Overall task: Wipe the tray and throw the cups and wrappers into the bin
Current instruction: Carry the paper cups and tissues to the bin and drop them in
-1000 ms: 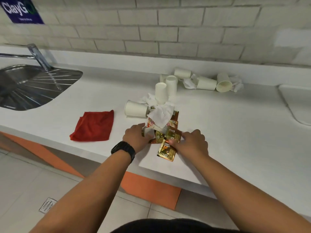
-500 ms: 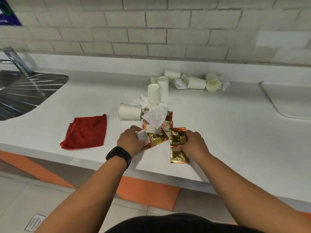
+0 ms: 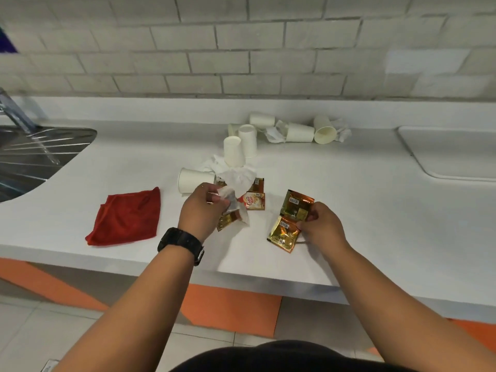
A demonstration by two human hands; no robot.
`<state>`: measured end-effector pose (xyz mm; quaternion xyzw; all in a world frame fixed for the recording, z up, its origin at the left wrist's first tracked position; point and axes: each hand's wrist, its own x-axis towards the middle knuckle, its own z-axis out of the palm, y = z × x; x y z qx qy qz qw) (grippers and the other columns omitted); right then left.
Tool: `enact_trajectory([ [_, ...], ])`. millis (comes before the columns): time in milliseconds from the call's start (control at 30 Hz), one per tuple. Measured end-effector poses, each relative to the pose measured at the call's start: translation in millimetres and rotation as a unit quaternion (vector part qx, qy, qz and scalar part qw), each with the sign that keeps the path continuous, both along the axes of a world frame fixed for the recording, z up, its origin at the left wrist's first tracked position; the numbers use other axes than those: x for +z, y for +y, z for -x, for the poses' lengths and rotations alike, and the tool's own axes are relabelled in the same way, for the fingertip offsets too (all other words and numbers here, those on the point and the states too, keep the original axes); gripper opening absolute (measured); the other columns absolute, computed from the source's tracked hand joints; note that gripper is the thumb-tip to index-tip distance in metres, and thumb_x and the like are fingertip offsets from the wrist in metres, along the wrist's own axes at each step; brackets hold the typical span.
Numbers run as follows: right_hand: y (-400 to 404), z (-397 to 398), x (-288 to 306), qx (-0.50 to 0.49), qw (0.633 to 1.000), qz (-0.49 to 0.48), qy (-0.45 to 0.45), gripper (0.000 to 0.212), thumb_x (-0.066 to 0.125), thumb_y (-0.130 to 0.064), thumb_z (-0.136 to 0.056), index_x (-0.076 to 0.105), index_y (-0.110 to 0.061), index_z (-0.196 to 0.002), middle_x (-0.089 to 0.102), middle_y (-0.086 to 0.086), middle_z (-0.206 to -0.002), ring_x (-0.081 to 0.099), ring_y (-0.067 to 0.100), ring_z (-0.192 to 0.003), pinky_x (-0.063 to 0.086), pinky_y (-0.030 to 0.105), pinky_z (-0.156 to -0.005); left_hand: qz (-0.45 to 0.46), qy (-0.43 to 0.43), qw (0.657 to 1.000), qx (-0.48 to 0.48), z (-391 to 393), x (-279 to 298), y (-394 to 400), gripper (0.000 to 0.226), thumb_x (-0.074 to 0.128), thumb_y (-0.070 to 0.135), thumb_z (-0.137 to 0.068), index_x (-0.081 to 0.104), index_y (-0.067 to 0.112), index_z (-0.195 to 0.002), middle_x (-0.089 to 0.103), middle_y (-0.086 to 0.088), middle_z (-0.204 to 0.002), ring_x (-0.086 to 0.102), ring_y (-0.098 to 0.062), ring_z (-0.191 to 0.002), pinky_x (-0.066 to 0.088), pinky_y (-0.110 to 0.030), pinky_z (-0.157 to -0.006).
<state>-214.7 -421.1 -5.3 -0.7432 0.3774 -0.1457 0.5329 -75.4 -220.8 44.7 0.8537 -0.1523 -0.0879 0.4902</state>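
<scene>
My right hand (image 3: 320, 224) pinches two gold-and-orange sachet wrappers (image 3: 291, 220) lifted just above the white counter. My left hand (image 3: 202, 210) grips a crumpled clear wrapper with a gold sachet (image 3: 229, 214) under it. Beside it lie a Coffee Mate sachet (image 3: 253, 201) and a crumpled white tissue (image 3: 236, 175). A white paper cup (image 3: 194, 179) lies on its side just behind my left hand. Two cups (image 3: 240, 147) stand upside down behind the tissue. More cups (image 3: 300, 131) and tissue lie near the wall.
A red cloth (image 3: 127, 217) lies flat left of my left hand. A steel sink drainer (image 3: 35, 154) with a tap is at far left. A white tray (image 3: 453, 154) sits at the right edge of the counter. Orange-and-grey floor lies below the counter edge.
My right hand pulled two sachets away to the right of the pile. My left hand lifted a clear wrapper and a sachet off the counter. The view shifted right.
</scene>
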Motion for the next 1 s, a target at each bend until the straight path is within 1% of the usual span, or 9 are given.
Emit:
enact_trajectory([
  [100, -6, 11, 1, -0.04, 0.996, -0.06, -0.055, 0.027, 0.064, 0.008, -0.081, 0.058, -0.009, -0.1, 0.063, 0.001, -0.086, 0.062, 0.013, -0.074, 0.049, 0.013, -0.05, 0.034, -0.029, 0.999, 0.013, 4, 15, -6, 0.021, 0.066, 0.018, -0.084, 0.056, 0.027, -0.101, 0.059, 0.009, -0.084, 0.056, -0.005, -0.073, 0.038, -0.019, -0.054],
  [200, -18, 27, -3, -0.069, 0.984, -0.12, -0.108, 0.03, 0.066, 0.009, -0.075, 0.061, -0.014, -0.094, 0.068, 0.01, -0.095, 0.068, 0.031, -0.088, 0.059, 0.046, -0.074, 0.06, -0.059, 0.996, 0.008, 11, 31, -18, 0.022, 0.067, 0.017, -0.083, 0.056, 0.028, -0.099, 0.058, 0.012, -0.082, 0.055, -0.003, -0.073, 0.042, -0.02, -0.059],
  [233, -22, 32, -3, -0.079, 0.98, -0.133, -0.123, 0.031, 0.065, 0.01, -0.075, 0.061, -0.016, -0.091, 0.069, 0.01, -0.095, 0.069, 0.033, -0.089, 0.058, 0.049, -0.077, 0.069, -0.062, 0.996, 0.004, 13, 34, -24, 0.022, 0.067, 0.017, -0.083, 0.056, 0.028, -0.099, 0.057, 0.012, -0.081, 0.055, -0.003, -0.073, 0.043, -0.021, -0.061],
  [367, -43, 64, -1, -0.102, 0.974, -0.141, -0.147, 0.029, 0.066, 0.009, -0.076, 0.062, -0.015, -0.092, 0.07, 0.013, -0.097, 0.069, 0.031, -0.091, 0.057, 0.048, -0.083, 0.1, -0.056, 0.993, -0.039, 36, 41, -57, 0.023, 0.068, 0.017, -0.082, 0.056, 0.035, -0.092, 0.057, 0.013, -0.081, 0.056, -0.006, -0.074, 0.046, -0.017, -0.061],
  [467, -61, 91, -1, -0.123, 0.97, -0.141, -0.152, 0.028, 0.069, 0.005, -0.076, 0.063, -0.014, -0.095, 0.071, 0.012, -0.099, 0.069, 0.029, -0.093, 0.055, 0.052, -0.088, 0.103, -0.042, 0.99, -0.084, 60, 39, -88, 0.025, 0.069, 0.018, -0.082, 0.056, 0.038, -0.088, 0.057, 0.012, -0.079, 0.057, -0.01, -0.075, 0.048, -0.025, -0.069],
  [567, -82, 129, -3, -0.151, 0.967, -0.14, -0.153, 0.027, 0.069, 0.004, -0.077, 0.063, -0.015, -0.095, 0.071, 0.011, -0.1, 0.069, 0.029, -0.095, 0.053, 0.051, -0.09, 0.096, -0.026, 0.986, -0.137, 93, 34, -127, 0.024, 0.069, 0.019, -0.083, 0.055, 0.038, -0.088, 0.056, 0.011, -0.079, 0.055, -0.011, -0.074, 0.045, -0.023, -0.066],
  [733, -125, 219, -8, -0.227, 0.956, -0.117, -0.145, 0.025, 0.068, 0.006, -0.077, 0.059, -0.015, -0.085, 0.067, 0.012, -0.092, 0.066, 0.027, -0.086, 0.056, 0.04, -0.078, 0.07, 0.013, 0.969, -0.235, 174, 20, -201, 0.021, 0.069, 0.02, -0.084, 0.057, 0.034, -0.094, 0.058, 0.009, -0.085, 0.057, -0.011, -0.079, 0.042, -0.021, -0.061],
  [800, -137, 257, -12, -0.255, 0.95, -0.109, -0.145, 0.025, 0.069, 0.005, -0.076, 0.058, -0.016, -0.082, 0.063, 0.013, -0.088, 0.063, 0.028, -0.083, 0.054, 0.042, -0.077, 0.051, 0.025, 0.961, -0.272, 206, 13, -228, 0.021, 0.069, 0.021, -0.084, 0.058, 0.03, -0.1, 0.06, 0.007, -0.089, 0.059, -0.014, -0.083, 0.042, -0.023, -0.062],
  [1000, -171, 385, -47, -0.362, 0.895, -0.184, -0.183, 0.025, 0.065, 0.012, -0.078, 0.061, -0.012, -0.086, 0.061, 0.02, -0.092, 0.063, 0.03, -0.083, 0.054, 0.044, -0.078, 0.021, 0.063, 0.923, -0.378, 317, -11, -308, 0.021, 0.072, 0.02, -0.083, 0.058, 0.034, -0.09, 0.062, 0.002, -0.09, 0.065, -0.025, -0.09, 0.052, -0.034, -0.077],
])
